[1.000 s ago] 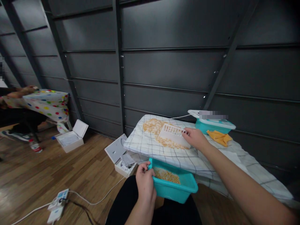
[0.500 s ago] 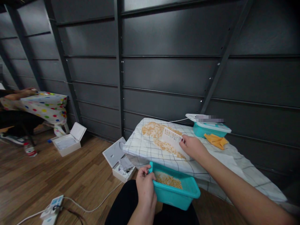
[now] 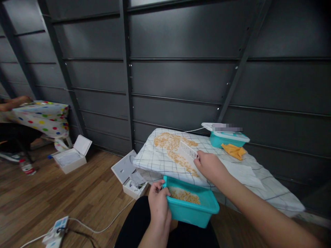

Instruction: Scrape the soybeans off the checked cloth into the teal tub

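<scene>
My left hand (image 3: pixel 159 201) grips the left end of a turquoise plastic bin (image 3: pixel 190 213), which sits over my lap just below the table's front edge. A layer of yellow kernels (image 3: pixel 184 196) lies in the bin. Held by its right end, a white slotted plastic piece (image 3: pixel 188 150) stands on edge in my right hand (image 3: pixel 207 164). Loose yellow kernels (image 3: pixel 165 140) are spread over the checked cloth (image 3: pixel 147 156), with a strip of them running along the left side of the white piece to the front edge. Whether they are corn or soybeans I cannot tell.
Behind my right hand are an orange cloth (image 3: pixel 234 151) and a second turquoise box (image 3: pixel 227 139) with white items on top. Open white boxes (image 3: pixel 69 162), a power strip (image 3: pixel 55 234) and cables lie on the floor. Another person's arm (image 3: pixel 15 102) rests at a dotted table.
The view has shifted slightly to the right. The white piece has tilted a little, and the kernels beside it reach nearer the front edge. My left hand keeps its hold on the bin.
</scene>
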`<state>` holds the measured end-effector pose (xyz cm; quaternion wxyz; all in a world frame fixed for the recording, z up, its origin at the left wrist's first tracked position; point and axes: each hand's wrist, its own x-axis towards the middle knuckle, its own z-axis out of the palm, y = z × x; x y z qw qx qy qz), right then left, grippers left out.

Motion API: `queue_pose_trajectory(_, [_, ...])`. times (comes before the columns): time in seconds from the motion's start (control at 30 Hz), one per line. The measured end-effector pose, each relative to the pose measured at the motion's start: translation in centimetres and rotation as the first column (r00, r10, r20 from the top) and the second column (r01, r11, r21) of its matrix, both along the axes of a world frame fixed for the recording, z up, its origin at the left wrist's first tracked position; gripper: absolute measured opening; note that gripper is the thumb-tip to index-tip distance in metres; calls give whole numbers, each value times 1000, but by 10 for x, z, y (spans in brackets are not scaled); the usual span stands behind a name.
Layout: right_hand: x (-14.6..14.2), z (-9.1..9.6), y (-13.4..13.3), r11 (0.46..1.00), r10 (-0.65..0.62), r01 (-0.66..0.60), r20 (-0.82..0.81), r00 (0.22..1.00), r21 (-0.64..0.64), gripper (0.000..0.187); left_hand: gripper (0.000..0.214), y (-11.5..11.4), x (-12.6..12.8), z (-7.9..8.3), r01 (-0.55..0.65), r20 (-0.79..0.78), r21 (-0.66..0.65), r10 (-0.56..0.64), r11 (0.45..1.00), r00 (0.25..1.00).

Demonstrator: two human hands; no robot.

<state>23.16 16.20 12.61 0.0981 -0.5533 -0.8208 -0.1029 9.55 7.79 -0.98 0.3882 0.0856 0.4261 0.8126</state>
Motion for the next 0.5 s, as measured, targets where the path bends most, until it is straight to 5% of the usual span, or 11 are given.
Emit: queue_pose_trajectory(0.5, [10,13,-29,999,-29,28,-8,1000,-29,20,23,0,-2,2,-2,3,-16,2,1000,1000])
